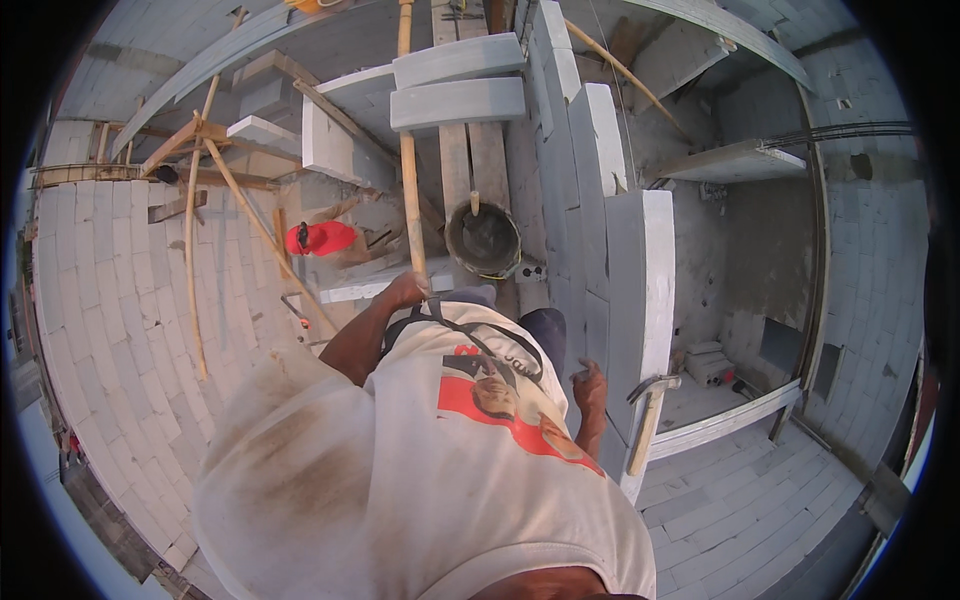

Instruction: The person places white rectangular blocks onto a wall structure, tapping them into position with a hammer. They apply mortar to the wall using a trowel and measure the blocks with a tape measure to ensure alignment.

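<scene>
My left hand (407, 290) is closed at the lower visible end of an upright bamboo pole (408, 170), beside a dark strap (440, 318) at my waist. Next to the grey block wall (592, 230) on my right, my right hand (590, 390) is empty, with its fingers partly bent and apart. A hammer (645, 430) with a wooden handle lies on top of that wall. Ahead of me stands a round dark bucket (455, 250) holding grey mortar (485, 243), and a light tool handle (475, 202) sticks up from it.
Two pale blocks (458, 104) lie across wooden planks (455, 170) beyond the bucket. Lower down at the left is a person in a red cap (325, 238). Slanting bamboo poles (245, 205) stand at the left. Beyond the right wall is a lower room (765, 250).
</scene>
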The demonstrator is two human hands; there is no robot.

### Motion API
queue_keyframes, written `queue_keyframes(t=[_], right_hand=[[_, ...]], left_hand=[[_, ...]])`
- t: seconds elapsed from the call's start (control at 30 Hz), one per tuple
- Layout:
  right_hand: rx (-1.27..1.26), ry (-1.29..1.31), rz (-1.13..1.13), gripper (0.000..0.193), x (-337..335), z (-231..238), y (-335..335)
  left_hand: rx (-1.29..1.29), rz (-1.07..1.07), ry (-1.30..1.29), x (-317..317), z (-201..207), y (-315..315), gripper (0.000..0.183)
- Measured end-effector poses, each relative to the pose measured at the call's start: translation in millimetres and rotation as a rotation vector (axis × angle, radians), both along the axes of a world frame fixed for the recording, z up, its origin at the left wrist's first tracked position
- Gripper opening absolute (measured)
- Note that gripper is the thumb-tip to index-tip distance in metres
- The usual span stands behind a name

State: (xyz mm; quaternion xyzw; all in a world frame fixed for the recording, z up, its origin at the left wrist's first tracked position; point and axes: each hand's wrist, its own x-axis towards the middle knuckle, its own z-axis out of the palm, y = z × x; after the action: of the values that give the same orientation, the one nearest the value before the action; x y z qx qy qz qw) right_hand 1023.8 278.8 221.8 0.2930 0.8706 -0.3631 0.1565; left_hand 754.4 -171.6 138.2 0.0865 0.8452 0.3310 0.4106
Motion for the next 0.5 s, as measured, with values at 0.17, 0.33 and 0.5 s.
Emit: queue_keyframes(t=[0.17, 0.33, 0.5], right_hand=[[0.05, -0.133, 0.035, 0.046, -24.0, -7.9, 10.2], [0.028, -0.135, 0.084, 0.043, -49.5, -31.9, 14.6], [-0.087, -0.136, 0.076, 0.04, -73.7, -56.3, 19.7]], left_hand=[[-0.057, 0.224, -0.154, 8.1, 3.0, -8.4, 0.021], [0.029, 0.134, -0.073, 11.7, -0.7, -15.0, 0.031], [0.037, 0.181, -0.037, 26.5, -18.8, -37.2, 0.031]])
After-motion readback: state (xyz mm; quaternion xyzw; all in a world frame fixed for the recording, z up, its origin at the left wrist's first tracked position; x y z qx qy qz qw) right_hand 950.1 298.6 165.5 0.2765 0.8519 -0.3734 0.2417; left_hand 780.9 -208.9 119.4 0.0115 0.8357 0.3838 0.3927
